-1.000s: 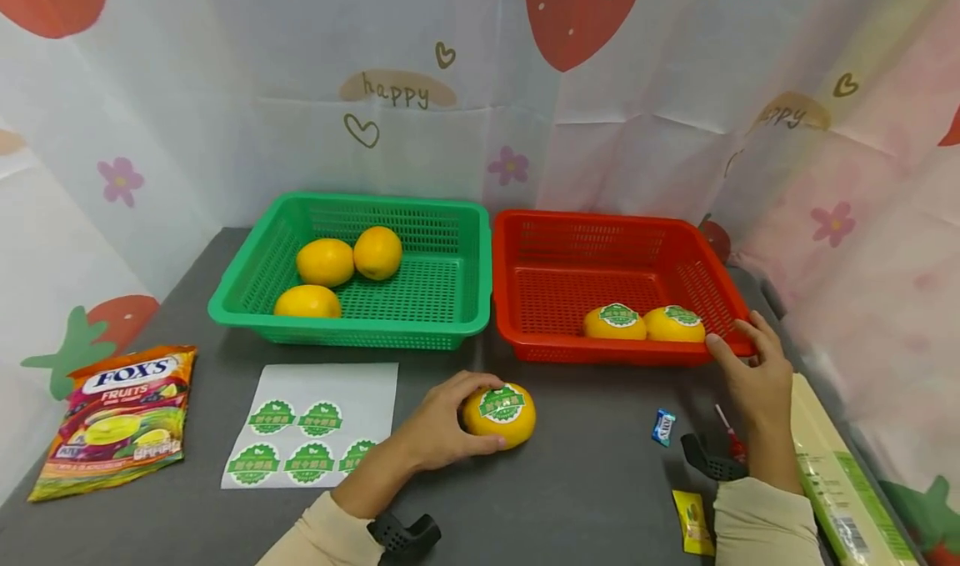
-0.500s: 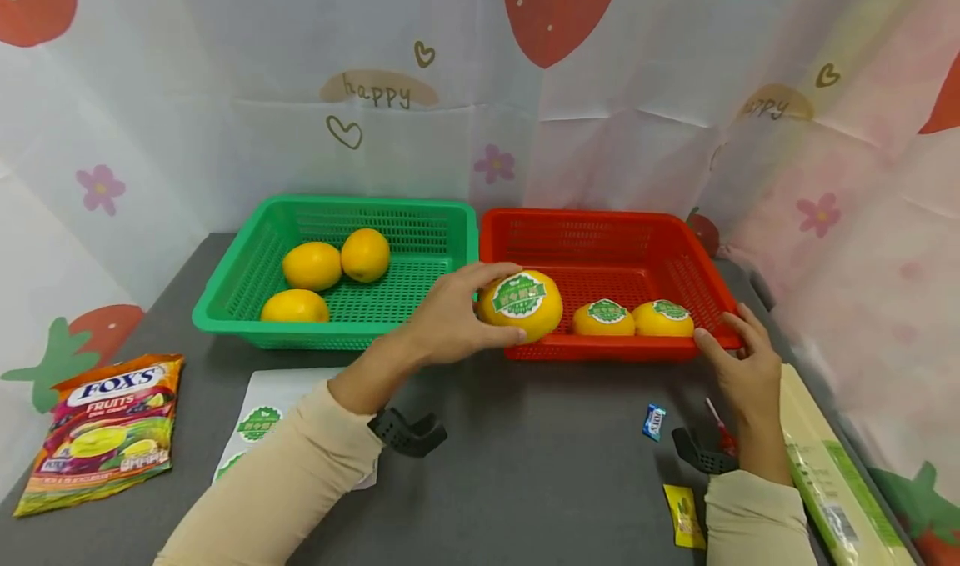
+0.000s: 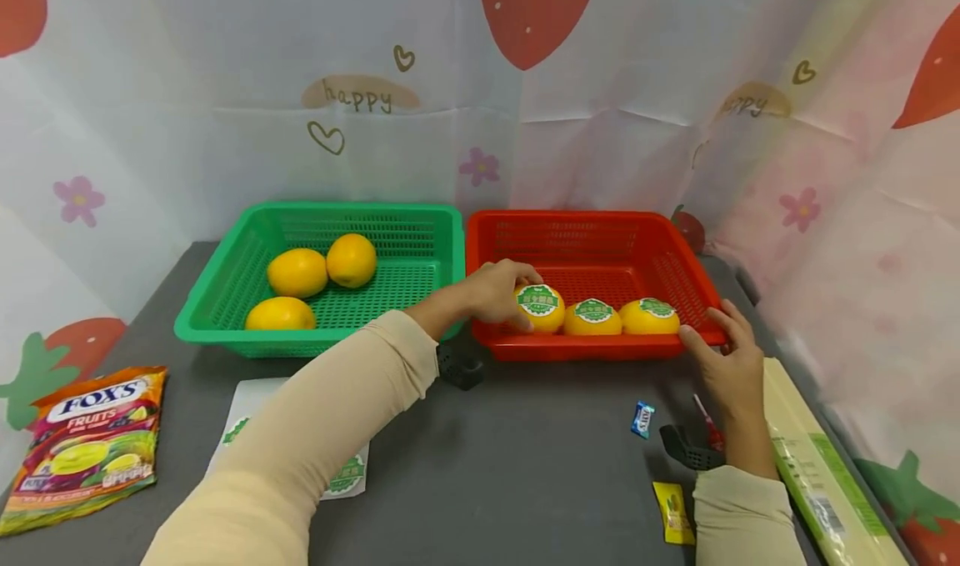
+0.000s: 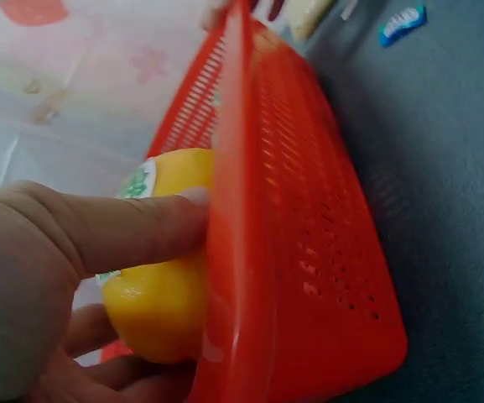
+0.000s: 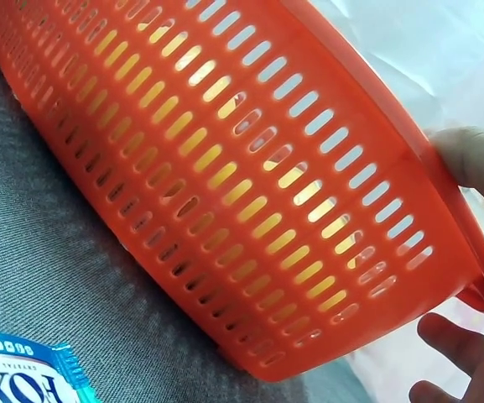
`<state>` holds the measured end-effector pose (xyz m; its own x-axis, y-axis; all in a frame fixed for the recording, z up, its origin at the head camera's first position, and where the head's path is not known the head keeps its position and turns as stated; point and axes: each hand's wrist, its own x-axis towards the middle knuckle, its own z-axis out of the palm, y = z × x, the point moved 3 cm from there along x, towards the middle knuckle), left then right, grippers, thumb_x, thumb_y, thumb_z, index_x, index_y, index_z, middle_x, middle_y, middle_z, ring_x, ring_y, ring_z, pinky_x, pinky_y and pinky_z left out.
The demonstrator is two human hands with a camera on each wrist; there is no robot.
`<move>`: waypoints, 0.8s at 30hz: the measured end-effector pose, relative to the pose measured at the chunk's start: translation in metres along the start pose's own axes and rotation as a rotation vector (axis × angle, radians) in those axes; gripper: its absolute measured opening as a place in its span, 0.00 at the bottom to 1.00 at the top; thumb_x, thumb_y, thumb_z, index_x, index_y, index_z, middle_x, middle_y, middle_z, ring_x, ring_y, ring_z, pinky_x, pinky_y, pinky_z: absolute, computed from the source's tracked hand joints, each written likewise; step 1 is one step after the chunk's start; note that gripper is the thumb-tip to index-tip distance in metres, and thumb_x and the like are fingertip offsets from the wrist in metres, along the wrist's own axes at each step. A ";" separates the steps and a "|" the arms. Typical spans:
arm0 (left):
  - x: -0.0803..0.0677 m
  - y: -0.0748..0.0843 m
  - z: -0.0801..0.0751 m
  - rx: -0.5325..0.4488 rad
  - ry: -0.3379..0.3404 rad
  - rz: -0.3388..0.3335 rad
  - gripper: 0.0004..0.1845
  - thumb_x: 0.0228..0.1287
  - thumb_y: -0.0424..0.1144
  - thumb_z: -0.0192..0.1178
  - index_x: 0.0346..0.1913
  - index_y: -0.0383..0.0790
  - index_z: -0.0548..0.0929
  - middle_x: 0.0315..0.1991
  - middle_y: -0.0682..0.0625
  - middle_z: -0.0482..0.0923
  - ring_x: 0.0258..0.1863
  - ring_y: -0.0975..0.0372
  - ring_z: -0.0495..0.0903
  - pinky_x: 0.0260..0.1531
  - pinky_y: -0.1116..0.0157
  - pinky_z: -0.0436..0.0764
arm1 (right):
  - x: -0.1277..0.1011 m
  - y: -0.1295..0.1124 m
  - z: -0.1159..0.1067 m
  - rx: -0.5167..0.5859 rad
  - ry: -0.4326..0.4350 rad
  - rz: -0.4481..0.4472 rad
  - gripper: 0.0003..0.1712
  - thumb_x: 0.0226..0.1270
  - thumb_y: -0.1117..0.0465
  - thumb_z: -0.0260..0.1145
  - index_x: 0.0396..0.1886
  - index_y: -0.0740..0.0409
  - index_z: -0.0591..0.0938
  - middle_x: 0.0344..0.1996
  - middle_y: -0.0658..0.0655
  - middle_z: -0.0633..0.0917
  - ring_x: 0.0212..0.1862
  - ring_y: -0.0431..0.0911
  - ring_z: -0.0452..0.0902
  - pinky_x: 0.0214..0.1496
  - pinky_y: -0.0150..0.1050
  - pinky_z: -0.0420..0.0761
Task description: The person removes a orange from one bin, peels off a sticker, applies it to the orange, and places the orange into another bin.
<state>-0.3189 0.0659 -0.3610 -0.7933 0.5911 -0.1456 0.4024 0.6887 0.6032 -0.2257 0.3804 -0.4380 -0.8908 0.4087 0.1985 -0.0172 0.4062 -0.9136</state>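
Observation:
My left hand (image 3: 498,293) grips a yellow-orange orange (image 3: 547,319) with a green-and-white sticker on top, inside the red basket (image 3: 570,349) at its front left. In the left wrist view the thumb lies across the orange (image 4: 162,311), close against the basket's wall. Two more stickered oranges, a middle one (image 3: 592,326) and a right one (image 3: 647,323), sit in a row beside it along the front wall. At the basket's front right corner my right hand (image 3: 731,362) holds the rim, thumb on one side and fingers on the other.
A green basket (image 3: 315,337) with three unstickered oranges stands left of the red one. A sticker sheet (image 3: 255,395) lies partly under my left forearm. Around are a FOX'S candy bag (image 3: 90,449), blue candy (image 3: 642,419), yellow packet (image 3: 674,512) and a long green-cream package (image 3: 825,474).
My left hand has lifted the stickered orange from the table and carried it forward into the red basket, beside the other two. My right hand stays on the basket's corner.

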 end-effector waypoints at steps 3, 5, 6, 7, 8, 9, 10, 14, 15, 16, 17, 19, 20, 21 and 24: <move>0.006 0.001 0.005 0.041 -0.049 -0.032 0.32 0.51 0.39 0.75 0.61 0.43 0.75 0.53 0.47 0.75 0.47 0.56 0.70 0.40 0.65 0.75 | 0.000 -0.003 0.002 0.005 -0.004 -0.005 0.37 0.64 0.50 0.69 0.70 0.58 0.70 0.72 0.45 0.60 0.70 0.49 0.58 0.64 0.39 0.64; 0.008 0.002 0.007 0.056 -0.087 -0.058 0.31 0.53 0.38 0.74 0.61 0.42 0.74 0.52 0.47 0.75 0.43 0.55 0.73 0.37 0.65 0.75 | 0.000 -0.004 0.003 0.009 -0.003 -0.014 0.37 0.64 0.51 0.69 0.69 0.59 0.70 0.72 0.45 0.61 0.69 0.50 0.59 0.63 0.37 0.65; 0.010 0.003 0.008 0.068 -0.102 -0.070 0.31 0.54 0.38 0.73 0.61 0.41 0.74 0.52 0.47 0.74 0.42 0.56 0.73 0.37 0.65 0.75 | 0.000 -0.005 0.003 0.009 -0.005 -0.017 0.37 0.64 0.51 0.69 0.69 0.59 0.70 0.72 0.46 0.61 0.69 0.50 0.59 0.63 0.36 0.65; 0.011 0.003 0.009 0.076 -0.116 -0.077 0.31 0.54 0.37 0.72 0.61 0.40 0.73 0.52 0.46 0.74 0.41 0.57 0.73 0.37 0.65 0.75 | 0.000 -0.005 0.004 0.009 -0.006 -0.020 0.37 0.64 0.51 0.69 0.69 0.59 0.70 0.72 0.46 0.61 0.69 0.50 0.59 0.63 0.36 0.65; 0.013 0.003 0.011 0.084 -0.131 -0.088 0.29 0.55 0.37 0.72 0.59 0.39 0.73 0.51 0.46 0.75 0.40 0.57 0.74 0.37 0.65 0.75 | -0.001 -0.005 0.004 0.009 -0.008 -0.023 0.37 0.64 0.51 0.68 0.69 0.60 0.70 0.72 0.46 0.61 0.69 0.50 0.60 0.62 0.35 0.66; 0.015 0.002 0.013 0.092 -0.146 -0.097 0.28 0.55 0.36 0.71 0.58 0.38 0.74 0.49 0.46 0.75 0.39 0.57 0.74 0.37 0.65 0.75 | -0.001 -0.005 0.005 0.009 -0.008 -0.028 0.37 0.64 0.51 0.68 0.69 0.60 0.70 0.72 0.47 0.61 0.68 0.50 0.60 0.62 0.34 0.66; 0.016 0.002 0.014 0.110 -0.159 -0.104 0.26 0.56 0.35 0.70 0.57 0.37 0.74 0.49 0.46 0.75 0.40 0.58 0.73 0.37 0.66 0.74 | -0.001 -0.005 0.005 0.010 -0.010 -0.032 0.36 0.64 0.52 0.68 0.69 0.60 0.70 0.72 0.47 0.61 0.68 0.51 0.60 0.62 0.34 0.66; 0.020 0.000 0.019 0.149 -0.181 -0.137 0.24 0.55 0.33 0.69 0.55 0.36 0.76 0.46 0.48 0.76 0.40 0.58 0.72 0.37 0.67 0.73 | -0.003 -0.005 0.007 0.018 -0.011 -0.044 0.36 0.64 0.52 0.68 0.69 0.61 0.70 0.72 0.47 0.61 0.67 0.51 0.61 0.61 0.33 0.67; 0.020 -0.001 0.019 0.151 -0.183 -0.142 0.24 0.55 0.33 0.68 0.56 0.36 0.76 0.47 0.47 0.76 0.40 0.58 0.72 0.38 0.67 0.73 | -0.003 -0.004 0.008 0.020 -0.009 -0.047 0.36 0.64 0.52 0.68 0.69 0.61 0.70 0.72 0.47 0.61 0.67 0.52 0.61 0.61 0.33 0.67; 0.020 -0.001 0.019 0.153 -0.185 -0.147 0.25 0.55 0.33 0.68 0.58 0.36 0.76 0.49 0.47 0.76 0.41 0.58 0.72 0.39 0.66 0.74 | -0.003 -0.004 0.008 0.021 -0.011 -0.049 0.36 0.64 0.52 0.68 0.69 0.61 0.70 0.72 0.47 0.61 0.67 0.52 0.61 0.61 0.33 0.67; 0.020 -0.001 0.019 0.151 -0.184 -0.149 0.26 0.56 0.33 0.68 0.59 0.36 0.76 0.51 0.47 0.76 0.43 0.58 0.72 0.40 0.66 0.74 | -0.003 -0.004 0.007 0.019 -0.011 -0.048 0.36 0.64 0.52 0.68 0.69 0.60 0.69 0.72 0.47 0.61 0.67 0.51 0.61 0.61 0.33 0.67; 0.021 0.000 0.019 0.141 -0.187 -0.149 0.27 0.57 0.33 0.68 0.61 0.36 0.75 0.55 0.46 0.75 0.46 0.58 0.72 0.44 0.65 0.74 | -0.002 -0.003 0.006 0.017 -0.013 -0.046 0.37 0.65 0.51 0.68 0.70 0.59 0.69 0.72 0.47 0.60 0.68 0.51 0.60 0.61 0.34 0.67; 0.022 0.001 0.019 0.141 -0.186 -0.146 0.28 0.57 0.33 0.68 0.62 0.36 0.75 0.56 0.46 0.74 0.47 0.58 0.72 0.45 0.65 0.74 | -0.002 -0.002 0.005 0.016 -0.013 -0.043 0.37 0.65 0.51 0.68 0.70 0.59 0.69 0.72 0.47 0.60 0.68 0.51 0.60 0.61 0.34 0.67; 0.023 0.002 0.020 0.141 -0.187 -0.144 0.28 0.58 0.33 0.67 0.63 0.36 0.74 0.57 0.46 0.74 0.48 0.58 0.72 0.45 0.65 0.73 | -0.001 -0.001 0.004 0.016 -0.013 -0.043 0.37 0.64 0.51 0.68 0.70 0.59 0.69 0.72 0.47 0.60 0.68 0.51 0.60 0.61 0.34 0.67; 0.027 0.003 0.022 0.133 -0.199 -0.149 0.28 0.59 0.33 0.67 0.63 0.38 0.73 0.58 0.46 0.73 0.46 0.58 0.71 0.42 0.66 0.73 | 0.000 0.001 0.001 0.021 -0.012 -0.033 0.38 0.64 0.51 0.68 0.71 0.58 0.68 0.73 0.47 0.59 0.69 0.50 0.58 0.62 0.34 0.66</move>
<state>-0.3288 0.0929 -0.3802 -0.7482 0.5410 -0.3840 0.3552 0.8155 0.4569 -0.2257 0.3800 -0.4396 -0.8948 0.3860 0.2242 -0.0557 0.4019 -0.9140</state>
